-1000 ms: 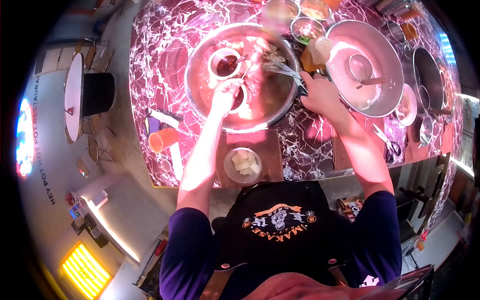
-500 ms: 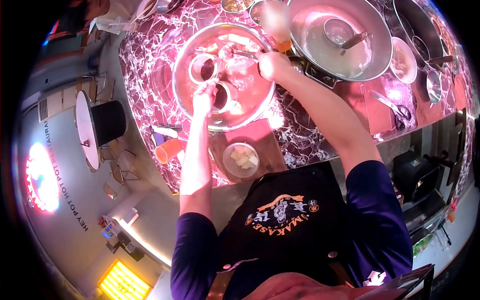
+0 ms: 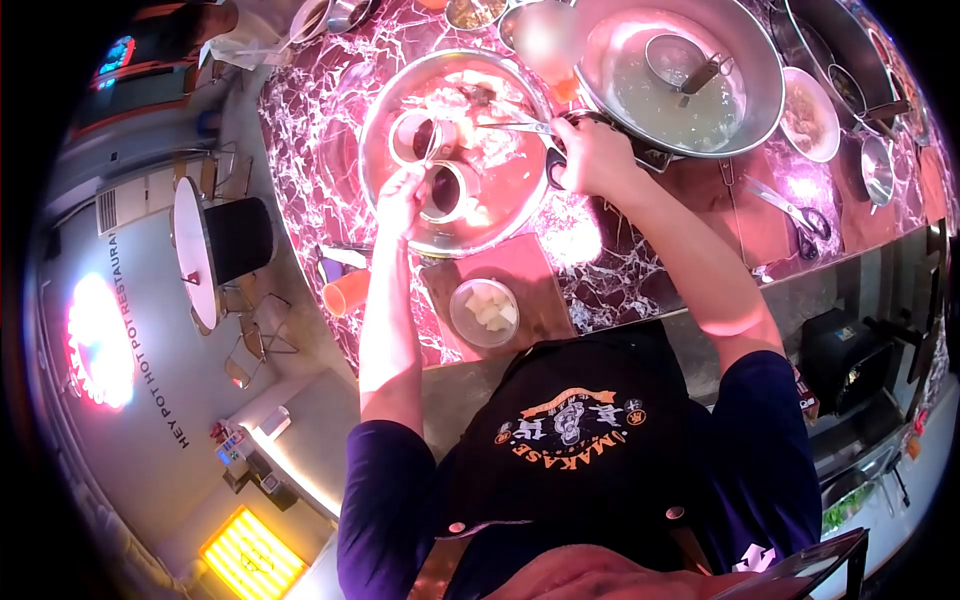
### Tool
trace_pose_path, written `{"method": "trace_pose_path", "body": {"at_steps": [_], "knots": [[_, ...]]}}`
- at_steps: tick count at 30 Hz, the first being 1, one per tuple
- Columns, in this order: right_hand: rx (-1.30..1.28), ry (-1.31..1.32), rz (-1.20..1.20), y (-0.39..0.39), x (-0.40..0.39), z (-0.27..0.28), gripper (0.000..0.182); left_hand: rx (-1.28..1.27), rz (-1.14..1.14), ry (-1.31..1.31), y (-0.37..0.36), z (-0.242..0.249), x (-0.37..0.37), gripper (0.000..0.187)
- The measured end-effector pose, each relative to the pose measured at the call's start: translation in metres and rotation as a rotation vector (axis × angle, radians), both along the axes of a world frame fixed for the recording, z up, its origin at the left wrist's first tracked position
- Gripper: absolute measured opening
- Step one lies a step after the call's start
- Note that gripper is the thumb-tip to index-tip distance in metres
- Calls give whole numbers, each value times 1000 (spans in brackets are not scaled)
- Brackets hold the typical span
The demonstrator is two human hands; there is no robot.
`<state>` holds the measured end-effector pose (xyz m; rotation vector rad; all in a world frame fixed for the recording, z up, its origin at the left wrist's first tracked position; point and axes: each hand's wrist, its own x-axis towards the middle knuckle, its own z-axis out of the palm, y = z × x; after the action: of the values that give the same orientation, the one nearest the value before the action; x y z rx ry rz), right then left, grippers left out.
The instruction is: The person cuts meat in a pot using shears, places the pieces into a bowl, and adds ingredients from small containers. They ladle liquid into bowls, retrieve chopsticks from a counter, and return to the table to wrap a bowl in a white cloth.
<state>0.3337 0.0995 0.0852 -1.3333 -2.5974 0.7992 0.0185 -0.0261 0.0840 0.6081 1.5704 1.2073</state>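
Note:
A wide metal basin (image 3: 520,215) holds reddish liquid and pale food pieces (image 3: 490,147). Two light-coloured cups with dark contents, an upper cup (image 3: 403,142) and a lower cup (image 3: 462,205), stand inside it on the left. My left hand (image 3: 402,192) is closed in a pinch beside the lower cup. A thin shiny piece shows above its fingers, but I cannot make out what it is. My right hand (image 3: 592,157) grips dark-handled scissors (image 3: 530,127) at the basin's right rim, blades pointing left over the food.
A large pot (image 3: 770,100) of pale broth with a ladle (image 3: 705,75) stands at upper right. Another pair of scissors (image 3: 795,213) lies right. A bowl of pale chunks (image 3: 485,312) and an orange cup (image 3: 347,292) sit near the front edge. Another person (image 3: 240,30) is at upper left.
My right hand and the scissors have moved right and slightly down, so the blades show more clearly over the basin. My left hand stays by the cups. The whole view has shifted slightly.

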Motion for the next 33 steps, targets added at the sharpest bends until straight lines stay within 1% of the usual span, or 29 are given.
{"method": "trace_pose_path", "body": {"at_steps": [2, 4, 5, 6, 7, 8, 9, 10, 13, 15, 16, 17, 19, 20, 22, 23, 24, 26, 27, 29, 30, 31, 33], "knots": [[82, 109, 8, 0, 1, -4, 52, 27, -14, -14, -9, 10, 0, 18], [83, 126, 59, -1, 11, 10, 53, 64, -44, -48, -26, 22, -3, 19], [82, 137, 104, -2, 17, 20, 54, 65, -15, -42, -39, 28, -3, 19], [30, 120, 136, -2, 22, 27, 57, 41, -34, -4, -51, 40, -1, 20], [-31, 2, 181, -1, 26, 47, 59, 16, -46, 31, -65, 53, 2, 20], [-44, -1, 221, -4, 32, 59, 60, -22, -28, 61, -80, 67, 8, 21], [-54, -5, 259, -7, 36, 69, 62, -21, -59, 110, -94, 76, 10, 21], [-54, -6, 299, -9, 38, 79, 62, -27, -50, 97, -111, 82, 9, 21], [1, 7, 444, -26, 37, 102, 57, -99, -47, 106, -164, 101, 9, 21], [147, 7, 595, -41, 29, 113, 58, -211, -71, 213, -195, 113, 9, 19], [171, -21, 632, -53, 23, 119, 58, -229, -93, 200, -209, 115, 10, 18], [171, -32, 644, -66, 17, 125, 58, -203, -126, 276, -222, 115, 12, 17], [229, -127, 730, -94, 6, 136, 54, -273, -183, 273, -243, 114, 15, 17], [256, -131, 745, -108, 3, 132, 53, -263, -185, 264, -253, 110, 13, 17], [246, -169, 776, -133, -5, 126, 52, -261, -260, 182, -270, 99, 10, 18], [222, -191, 791, -147, -9, 123, 52, -275, -226, 147, -278, 93, 12, 18], [224, -212, 806, -159, -11, 117, 52, -250, -240, 149, -287, 85, 13, 18], [308, -214, 826, -179, -15, 104, 46, -178, -277, 121, -300, 66, 7, 17], [314, -225, 832, -188, -17, 100, 46, -168, -272, 114, -304, 60, 7, 17], [248, -222, 815, -203, -13, 93, 35, -123, -240, 49, -309, 53, 7, 17], [257, -218, 811, -209, -13, 89, 28, -99, -236, 17, -312, 51, 7, 18], [263, -226, 792, -214, -9, 88, 28, -88, -254, 17, -313, 45, 4, 18], [134, -393, 697, -225, 1, 93, 48, -81, -313, -46, -316, 29, -1, 19]]}}
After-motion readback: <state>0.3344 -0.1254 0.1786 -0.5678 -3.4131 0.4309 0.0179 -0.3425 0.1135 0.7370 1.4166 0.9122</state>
